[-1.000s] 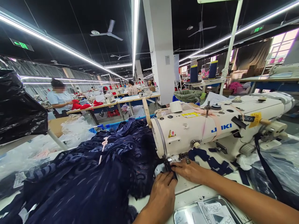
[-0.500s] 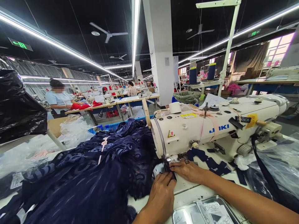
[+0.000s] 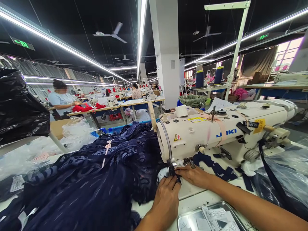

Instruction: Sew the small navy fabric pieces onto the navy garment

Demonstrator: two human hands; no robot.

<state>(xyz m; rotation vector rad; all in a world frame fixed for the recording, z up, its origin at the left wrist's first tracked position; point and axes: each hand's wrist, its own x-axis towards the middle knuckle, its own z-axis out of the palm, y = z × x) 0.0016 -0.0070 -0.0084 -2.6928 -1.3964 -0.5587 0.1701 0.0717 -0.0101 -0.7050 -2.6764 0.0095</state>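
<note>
Sewing hall. Black ceiling [image 3: 113, 11], long linear light strips [image 3: 141, 35] lit, ceiling fans [image 3: 113, 34] hung below. White square column [image 3: 166, 48] mid-room, grey box [image 3: 172, 64] on it. Green exit signs [image 3: 22, 43] left and right. Grey curtains [image 3: 21, 68] along left; bright paned window [image 3: 288, 53] far right. Worktables [image 3: 137, 102] behind.

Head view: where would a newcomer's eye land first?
Probably on the big white sewing machine across the right half, with blue lettering on its side. Next comes the broad heap of navy fabric to its left, a pale strip lying on it. Below the machine's left end, the left hand and right hand sit close together.
</note>
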